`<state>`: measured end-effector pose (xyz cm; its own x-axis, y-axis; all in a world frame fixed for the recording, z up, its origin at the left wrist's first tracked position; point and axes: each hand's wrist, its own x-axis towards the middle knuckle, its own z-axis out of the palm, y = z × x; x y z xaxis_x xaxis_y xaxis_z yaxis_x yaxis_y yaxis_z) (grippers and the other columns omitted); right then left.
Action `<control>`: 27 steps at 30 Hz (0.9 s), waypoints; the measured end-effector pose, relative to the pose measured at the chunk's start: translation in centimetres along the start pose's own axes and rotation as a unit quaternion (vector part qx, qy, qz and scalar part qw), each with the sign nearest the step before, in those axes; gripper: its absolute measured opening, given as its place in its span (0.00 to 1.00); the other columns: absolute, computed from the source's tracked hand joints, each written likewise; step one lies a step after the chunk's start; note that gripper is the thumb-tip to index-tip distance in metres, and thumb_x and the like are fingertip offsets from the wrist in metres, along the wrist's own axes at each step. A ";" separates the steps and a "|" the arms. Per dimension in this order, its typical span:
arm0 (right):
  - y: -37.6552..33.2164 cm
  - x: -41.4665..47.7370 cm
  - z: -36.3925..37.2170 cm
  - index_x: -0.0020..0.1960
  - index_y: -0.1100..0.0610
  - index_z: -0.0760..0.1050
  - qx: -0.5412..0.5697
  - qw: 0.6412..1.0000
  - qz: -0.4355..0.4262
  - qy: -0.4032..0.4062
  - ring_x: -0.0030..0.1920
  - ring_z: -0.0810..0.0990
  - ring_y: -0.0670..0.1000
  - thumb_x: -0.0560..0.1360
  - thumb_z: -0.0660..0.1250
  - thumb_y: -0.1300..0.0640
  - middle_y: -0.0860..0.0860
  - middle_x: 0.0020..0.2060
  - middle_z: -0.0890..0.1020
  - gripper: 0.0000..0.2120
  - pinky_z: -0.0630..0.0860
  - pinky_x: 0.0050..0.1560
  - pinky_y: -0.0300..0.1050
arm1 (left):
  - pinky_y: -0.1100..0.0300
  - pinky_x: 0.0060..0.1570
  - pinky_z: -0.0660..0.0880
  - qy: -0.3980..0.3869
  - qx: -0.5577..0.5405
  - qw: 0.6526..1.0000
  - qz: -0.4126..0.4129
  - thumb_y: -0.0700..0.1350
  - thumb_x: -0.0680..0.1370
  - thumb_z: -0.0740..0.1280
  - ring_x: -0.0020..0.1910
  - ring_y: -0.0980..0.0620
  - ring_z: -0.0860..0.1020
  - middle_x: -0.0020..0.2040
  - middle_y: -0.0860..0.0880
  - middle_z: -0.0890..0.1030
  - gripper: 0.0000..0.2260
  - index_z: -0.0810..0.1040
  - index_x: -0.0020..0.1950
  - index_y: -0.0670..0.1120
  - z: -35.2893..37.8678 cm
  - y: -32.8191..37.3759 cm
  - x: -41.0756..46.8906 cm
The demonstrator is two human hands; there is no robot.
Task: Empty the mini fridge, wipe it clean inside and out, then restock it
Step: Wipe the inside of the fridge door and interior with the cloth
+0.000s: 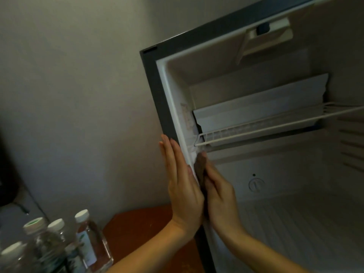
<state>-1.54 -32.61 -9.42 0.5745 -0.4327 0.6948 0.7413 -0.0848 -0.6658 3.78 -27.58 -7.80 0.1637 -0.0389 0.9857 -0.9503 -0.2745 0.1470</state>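
1. Mini fridge (155, 95), head view: one unit, open to the camera. It has a dark outer casing and a pale lining, and it stands against a plain wall (69, 95). Its lower left corner meets a reddish wooden top (141, 229).
2. Inside the fridge:
   - One white wire shelf (256, 128) runs across the upper half.
   - One pale cooling plate (256, 103) sits above and behind the shelf.
   - One round dial (256, 185) is set in the back wall, below the shelf.
   - One light housing (266, 40) is fixed to the ceiling.
   - No bottles or food show on the shelf or on the floor of the compartment.
3. Left hand (183, 186): it lies flat, with straight fingers held together pointing up. It presses on the outside of the fridge's left front edge and has hold of nothing.
4. Right hand (220, 198): it reaches inside the compartment just beside the left hand, with the fridge's left wall between the two. Its fingers are stretched out and press one dark cloth (200, 166) against the inner left wall, just under the left end of the wire shelf. The cloth is pinned under the fingers rather than bunched in a fist.
5. Bottles (86, 243): four white caps can be counted, so there are four, in a tight group. They are outside the fridge, beside the left edge of the wooden top. The nearest to the fridge is clear with reddish-brown contents and a pale label. The other three are blurred. What they stand on cannot be told.
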 end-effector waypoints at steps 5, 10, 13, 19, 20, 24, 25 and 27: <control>1.5 4.3 -0.7 0.56 0.46 0.79 -0.025 0.998 0.057 -0.009 0.52 0.82 0.45 0.83 0.56 0.53 0.43 0.47 0.85 0.12 0.79 0.58 0.50 | 0.64 0.74 0.41 -0.009 0.005 1.000 0.006 0.51 0.85 0.44 0.77 0.55 0.41 0.77 0.62 0.38 0.22 0.41 0.77 0.48 -0.2 0.4 -0.2; -0.6 -0.7 -0.6 0.72 0.43 0.62 -0.124 0.989 -0.047 -0.063 0.70 0.63 0.33 0.81 0.53 0.57 0.35 0.70 0.68 0.21 0.62 0.70 0.32 | 0.64 0.74 0.43 -0.003 0.016 1.000 0.011 0.52 0.85 0.44 0.78 0.55 0.41 0.77 0.61 0.39 0.24 0.44 0.77 0.43 0.0 -0.2 0.1; -0.2 -0.1 -0.6 0.75 0.43 0.57 -0.219 0.972 -0.050 -0.069 0.72 0.57 0.33 0.82 0.51 0.53 0.36 0.73 0.61 0.21 0.56 0.73 0.34 | 0.65 0.74 0.41 -0.005 0.006 1.000 0.013 0.51 0.84 0.45 0.77 0.57 0.40 0.77 0.63 0.38 0.23 0.43 0.77 0.46 0.1 -0.3 0.2; -2.1 0.1 0.2 0.72 0.44 0.66 -0.196 0.980 -0.011 -0.034 0.62 0.67 0.26 0.79 0.51 0.45 0.32 0.64 0.70 0.22 0.63 0.61 0.21 | 0.66 0.73 0.41 -0.009 -0.006 1.000 0.014 0.49 0.84 0.47 0.77 0.57 0.38 0.77 0.64 0.37 0.25 0.36 0.77 0.60 0.1 -0.2 0.0; -2.1 0.6 0.0 0.68 0.43 0.69 -0.189 0.981 0.008 -0.032 0.54 0.71 0.24 0.80 0.52 0.46 0.32 0.57 0.74 0.18 0.66 0.52 0.18 | 0.66 0.73 0.40 -0.010 -0.008 1.000 0.010 0.49 0.84 0.46 0.77 0.57 0.38 0.76 0.64 0.37 0.25 0.36 0.76 0.60 0.0 -0.1 0.0; -0.6 4.6 -1.6 0.60 0.52 0.74 -0.406 0.909 -0.037 -0.091 0.47 0.80 0.45 0.82 0.55 0.57 0.46 0.49 0.81 0.11 0.75 0.45 0.36 | 0.61 0.75 0.41 -0.012 0.008 0.999 0.030 0.50 0.85 0.43 0.77 0.53 0.39 0.77 0.60 0.37 0.24 0.36 0.77 0.56 -0.1 0.2 -0.2; -0.3 5.8 -2.1 0.61 0.54 0.73 -0.467 0.875 -0.037 -0.119 0.49 0.81 0.51 0.80 0.56 0.60 0.51 0.51 0.82 0.12 0.76 0.48 0.43 | 0.61 0.75 0.41 -0.013 0.012 0.999 0.040 0.50 0.85 0.43 0.78 0.52 0.39 0.78 0.59 0.37 0.23 0.36 0.78 0.55 -0.1 0.1 -0.2; -0.5 7.8 -2.4 0.64 0.59 0.71 -0.569 0.803 -0.014 -0.176 0.55 0.79 0.59 0.80 0.54 0.64 0.58 0.56 0.80 0.15 0.76 0.53 0.48 | 0.60 0.75 0.41 -0.010 0.021 0.999 0.040 0.53 0.84 0.41 0.77 0.53 0.39 0.77 0.60 0.36 0.23 0.35 0.77 0.55 -0.1 0.2 -0.1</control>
<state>1.70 -38.11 -4.30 0.7740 -0.1526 0.6145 0.0730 -0.9425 -0.3260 3.57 -27.55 -7.88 0.0928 -0.0822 0.9923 -0.9490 -0.3089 0.0632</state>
